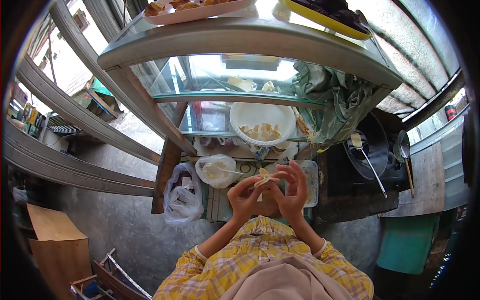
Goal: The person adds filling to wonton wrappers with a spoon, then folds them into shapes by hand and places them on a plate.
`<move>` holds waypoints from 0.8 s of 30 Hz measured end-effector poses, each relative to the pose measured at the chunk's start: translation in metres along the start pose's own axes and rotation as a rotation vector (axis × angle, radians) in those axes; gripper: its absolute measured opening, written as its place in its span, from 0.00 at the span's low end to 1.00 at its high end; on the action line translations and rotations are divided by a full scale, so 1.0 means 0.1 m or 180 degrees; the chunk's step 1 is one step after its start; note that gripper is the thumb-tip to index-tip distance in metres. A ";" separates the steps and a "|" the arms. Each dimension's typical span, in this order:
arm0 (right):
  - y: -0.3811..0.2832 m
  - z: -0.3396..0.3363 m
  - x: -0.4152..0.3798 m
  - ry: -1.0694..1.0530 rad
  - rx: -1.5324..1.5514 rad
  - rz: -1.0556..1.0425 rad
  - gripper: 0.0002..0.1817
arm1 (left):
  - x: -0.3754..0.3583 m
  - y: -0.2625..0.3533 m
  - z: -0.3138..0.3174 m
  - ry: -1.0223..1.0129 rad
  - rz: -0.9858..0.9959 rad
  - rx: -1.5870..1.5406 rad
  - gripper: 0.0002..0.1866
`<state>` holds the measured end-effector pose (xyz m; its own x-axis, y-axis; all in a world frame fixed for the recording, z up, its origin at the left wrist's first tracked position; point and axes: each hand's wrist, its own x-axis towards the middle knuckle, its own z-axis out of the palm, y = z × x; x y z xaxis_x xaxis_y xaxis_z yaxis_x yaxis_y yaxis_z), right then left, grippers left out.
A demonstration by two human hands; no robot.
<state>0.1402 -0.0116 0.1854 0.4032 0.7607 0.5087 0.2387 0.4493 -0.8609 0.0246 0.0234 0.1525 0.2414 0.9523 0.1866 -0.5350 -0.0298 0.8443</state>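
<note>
Both my hands are raised together in front of my chest, pinching one small pale dough piece [262, 177] between the fingertips. My left hand [245, 196] holds it from the left, fingers curled. My right hand [291, 190] closes on it from the right, fingers partly spread above. Below the hands lies a rectangular tray [312, 183] on a low counter. A white bowl [262, 122] with several folded dough pieces sits on a glass shelf beyond.
A plastic bag with a spoon [217, 170] and another bag [183, 195] sit left of the tray. A dark wok [371, 145] with a spatula and a ladle [404, 152] are on the right. Trays of food [192, 10] rest atop the glass case.
</note>
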 end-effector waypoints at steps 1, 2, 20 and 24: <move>0.01 0.00 -0.01 0.0065 -0.0051 -0.0008 0.36 | 0.00 0.01 0.01 -0.0033 0.0033 0.0056 0.12; 0.01 0.01 -0.01 0.0134 -0.0099 -0.0016 0.36 | 0.00 0.01 0.02 -0.0070 0.0067 0.0116 0.12; -0.02 -0.06 -0.10 0.0199 -0.0224 -0.0554 0.41 | 0.03 0.01 -0.03 -0.0473 0.0847 0.1280 0.12; -0.04 -0.10 -0.10 0.0166 -0.0172 -0.0525 0.43 | 0.08 0.11 -0.01 -0.0767 0.0990 0.1332 0.11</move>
<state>0.1436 -0.0259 0.1837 0.3996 0.6528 0.6436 0.3519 0.5390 -0.7653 0.0197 0.0312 0.1623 0.3279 0.7849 0.5257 -0.2560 -0.4618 0.8492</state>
